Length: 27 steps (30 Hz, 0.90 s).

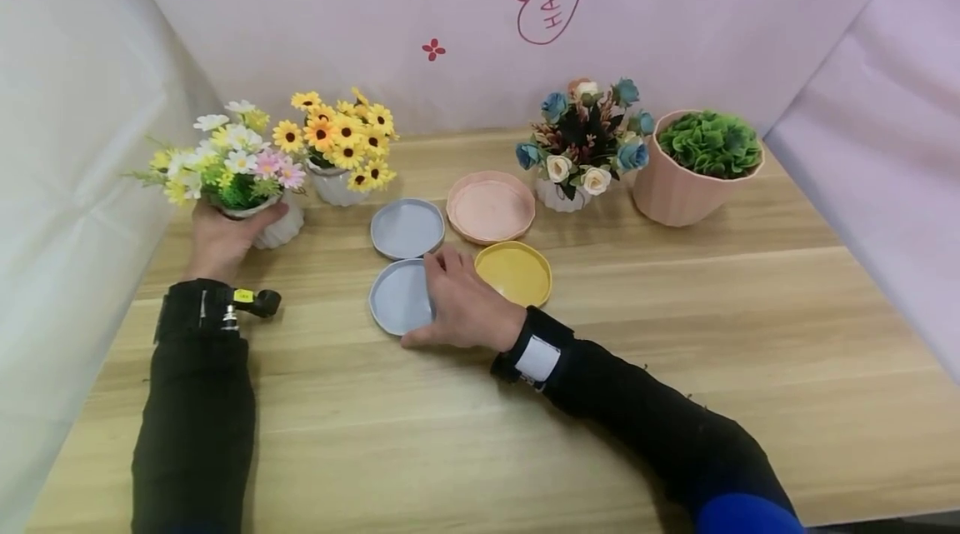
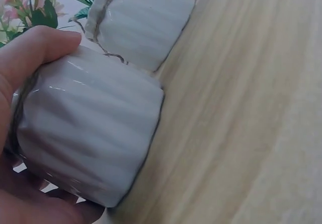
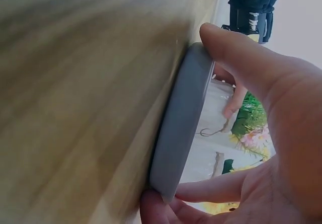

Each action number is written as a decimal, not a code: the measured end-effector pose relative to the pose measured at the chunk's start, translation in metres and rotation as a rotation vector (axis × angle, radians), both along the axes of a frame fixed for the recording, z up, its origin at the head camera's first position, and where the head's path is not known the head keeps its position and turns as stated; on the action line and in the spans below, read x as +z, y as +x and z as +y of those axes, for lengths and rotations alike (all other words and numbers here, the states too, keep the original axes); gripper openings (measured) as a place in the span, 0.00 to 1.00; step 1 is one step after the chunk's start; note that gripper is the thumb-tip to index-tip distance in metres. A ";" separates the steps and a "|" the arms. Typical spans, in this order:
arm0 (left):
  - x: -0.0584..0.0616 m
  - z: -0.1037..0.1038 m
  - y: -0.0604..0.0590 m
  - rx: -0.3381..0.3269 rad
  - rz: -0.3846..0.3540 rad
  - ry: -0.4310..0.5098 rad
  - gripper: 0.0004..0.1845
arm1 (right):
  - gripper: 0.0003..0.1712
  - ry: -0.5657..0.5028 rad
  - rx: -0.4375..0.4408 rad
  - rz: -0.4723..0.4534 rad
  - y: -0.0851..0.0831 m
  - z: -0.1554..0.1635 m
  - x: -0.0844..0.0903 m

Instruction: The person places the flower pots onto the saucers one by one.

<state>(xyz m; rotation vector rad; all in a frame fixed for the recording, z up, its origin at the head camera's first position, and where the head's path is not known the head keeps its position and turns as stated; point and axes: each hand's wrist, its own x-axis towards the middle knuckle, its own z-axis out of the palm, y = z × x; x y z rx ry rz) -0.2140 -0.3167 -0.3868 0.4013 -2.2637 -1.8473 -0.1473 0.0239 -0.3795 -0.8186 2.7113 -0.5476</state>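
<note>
Now the left hand [image 1: 217, 238] is wrapped around the white ribbed pot [image 1: 277, 226] of mixed white, pink and yellow flowers at the left side of the wooden table [image 1: 675, 351]; in the left wrist view the thumb [image 2: 35, 48] curls over the pot's upper edge and the palm cups its side, a firm hold. Just behind it, touching or nearly so, stands a second white ribbed pot [image 1: 333, 187] holding yellow daisies [image 1: 341, 134].

Over at the middle, the right hand [image 1: 461, 301] grips the nearer grey saucer [image 1: 397, 296], which lies flat on the table. The right wrist view shows the fingers curled over its rim, a thumb at one edge and a finger at the other.

Around that saucer sit another grey saucer [image 1: 407, 227] just behind it, a pink saucer [image 1: 491, 207] and a yellow saucer [image 1: 516, 271] beside the hand. Further right stand a pot of blue and cream roses [image 1: 585, 142] and a pink ribbed pot [image 1: 675, 188] of green leaves.
</note>
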 end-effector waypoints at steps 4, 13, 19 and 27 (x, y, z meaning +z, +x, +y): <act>0.003 0.001 -0.001 0.020 -0.006 -0.027 0.58 | 0.68 0.000 0.010 -0.005 -0.002 0.000 0.003; 0.002 0.001 0.001 0.015 -0.012 -0.037 0.56 | 0.67 0.003 0.030 -0.019 -0.003 0.002 0.002; 0.003 0.000 0.002 -0.007 -0.002 -0.049 0.56 | 0.65 -0.004 0.038 -0.013 -0.002 0.004 0.003; 0.008 -0.002 0.007 -0.060 -0.019 -0.113 0.55 | 0.66 -0.010 0.044 -0.012 -0.002 0.005 0.003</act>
